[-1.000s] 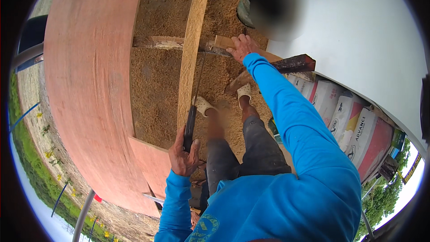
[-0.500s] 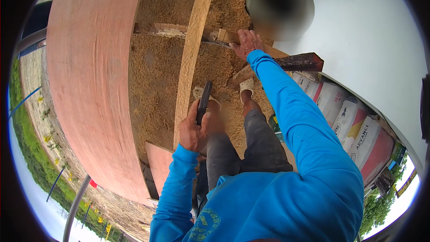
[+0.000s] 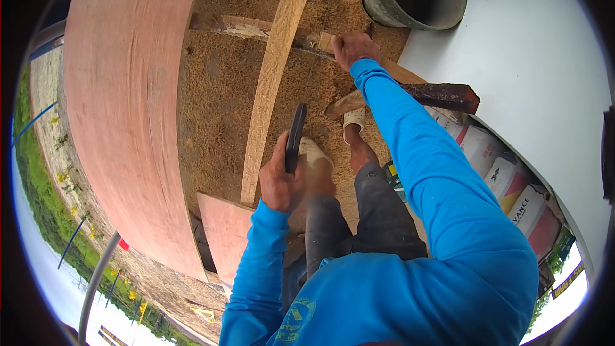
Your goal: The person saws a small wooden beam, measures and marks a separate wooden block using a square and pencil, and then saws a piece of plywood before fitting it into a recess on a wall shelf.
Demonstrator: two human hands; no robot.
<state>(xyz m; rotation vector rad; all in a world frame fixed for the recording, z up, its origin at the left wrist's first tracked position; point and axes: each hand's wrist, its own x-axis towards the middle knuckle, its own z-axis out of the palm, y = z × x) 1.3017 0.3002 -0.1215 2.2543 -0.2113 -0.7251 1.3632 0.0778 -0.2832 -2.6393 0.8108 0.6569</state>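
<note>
My left hand [image 3: 277,182] is closed around a slim, black, bar-shaped object [image 3: 295,136] that points away from me; its exact kind does not show. My right arm reaches farther out, and my right hand [image 3: 354,50] is curled over a short piece of wood [image 3: 403,75] near its far end. Nearer to me, a dark squared timber [image 3: 442,96] with a paler end lies slantwise under my right forearm. A long, pale wooden strip [image 3: 272,83] runs lengthwise over the sawdust, left of my right hand.
Sawdust [image 3: 218,102] covers the ground. A large reddish plywood sheet [image 3: 128,115] is at left, with a smaller piece [image 3: 224,227] nearer me. A grey bucket [image 3: 419,16] stands beyond my right hand, by a white panel [image 3: 532,38]. Several bags [image 3: 528,208] are at right.
My right hand's fingers, spread over the wood before, are now more curled. My left hand still holds the black object, now turned a little more upright in view. The whole view has shifted slightly.
</note>
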